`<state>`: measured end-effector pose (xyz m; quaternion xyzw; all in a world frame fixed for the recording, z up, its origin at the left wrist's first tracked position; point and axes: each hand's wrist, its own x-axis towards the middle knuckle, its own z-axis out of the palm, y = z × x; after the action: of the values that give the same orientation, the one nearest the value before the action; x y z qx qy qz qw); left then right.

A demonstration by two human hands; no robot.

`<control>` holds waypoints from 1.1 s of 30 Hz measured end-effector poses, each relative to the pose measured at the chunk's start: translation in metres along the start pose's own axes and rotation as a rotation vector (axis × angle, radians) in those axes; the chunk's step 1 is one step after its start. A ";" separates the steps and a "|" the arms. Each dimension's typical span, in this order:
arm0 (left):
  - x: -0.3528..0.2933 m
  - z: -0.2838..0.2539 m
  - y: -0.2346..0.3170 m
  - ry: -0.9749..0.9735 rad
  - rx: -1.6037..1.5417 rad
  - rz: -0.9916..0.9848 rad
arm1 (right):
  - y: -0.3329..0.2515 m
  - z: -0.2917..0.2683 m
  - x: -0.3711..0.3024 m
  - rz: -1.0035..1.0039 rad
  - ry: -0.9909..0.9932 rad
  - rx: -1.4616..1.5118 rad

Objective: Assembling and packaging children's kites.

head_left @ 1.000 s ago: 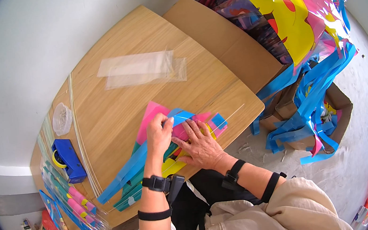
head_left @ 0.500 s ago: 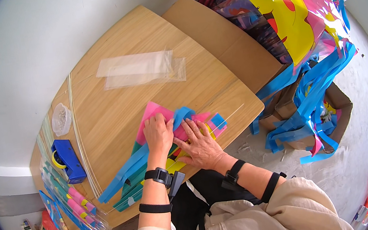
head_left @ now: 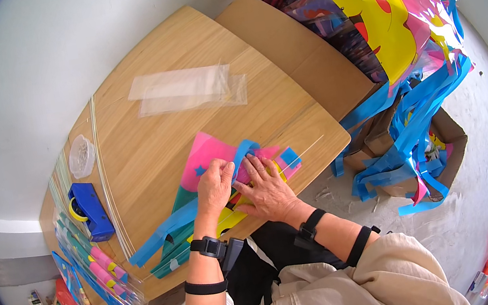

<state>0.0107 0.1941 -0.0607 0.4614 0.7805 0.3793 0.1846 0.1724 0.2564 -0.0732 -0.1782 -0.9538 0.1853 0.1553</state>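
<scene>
A kite of thin pink, green and yellow sheet (head_left: 209,149) lies partly folded at the table's near edge, with slim rods along it. A long blue streamer (head_left: 167,228) runs across it from the lower left and bends into a loop above my hands. My left hand (head_left: 216,185) is closed, its fingertips pinched on the blue streamer beside the loop. Palm down, my right hand (head_left: 267,190) rests on the folded kite with fingers stretched, just right of the left one. It hides part of the yellow sheet.
On the wooden table (head_left: 155,147) lie clear plastic sleeves (head_left: 187,90), a clear plastic tub (head_left: 81,156), a blue tape dispenser (head_left: 90,211), thin rods (head_left: 103,173) and rolled kites (head_left: 100,268). Cardboard boxes (head_left: 298,49) with kites and blue streamers stand at the right.
My left hand has shifted slightly right and down, uncovering a blue star on the pink sheet. The streamer's loop has risen a little; my right hand has hardly moved.
</scene>
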 end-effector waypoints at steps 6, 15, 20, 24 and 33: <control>-0.005 -0.015 -0.007 -0.194 -0.025 -0.140 | -0.001 0.000 0.000 0.018 -0.041 -0.020; -0.025 -0.050 -0.017 -0.262 -0.121 -0.385 | -0.001 0.002 0.001 0.058 -0.011 -0.024; -0.039 -0.051 -0.048 -0.126 -0.118 -0.297 | -0.001 0.002 0.000 0.078 0.020 0.075; -0.040 -0.048 -0.046 -0.074 0.007 -0.198 | 0.004 0.005 -0.007 0.109 0.050 0.215; -0.041 -0.056 -0.031 -0.099 0.019 -0.177 | -0.003 0.013 0.003 0.152 0.001 -0.049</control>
<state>-0.0220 0.1265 -0.0511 0.4107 0.8116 0.3307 0.2514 0.1644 0.2509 -0.0824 -0.2539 -0.9418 0.1728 0.1370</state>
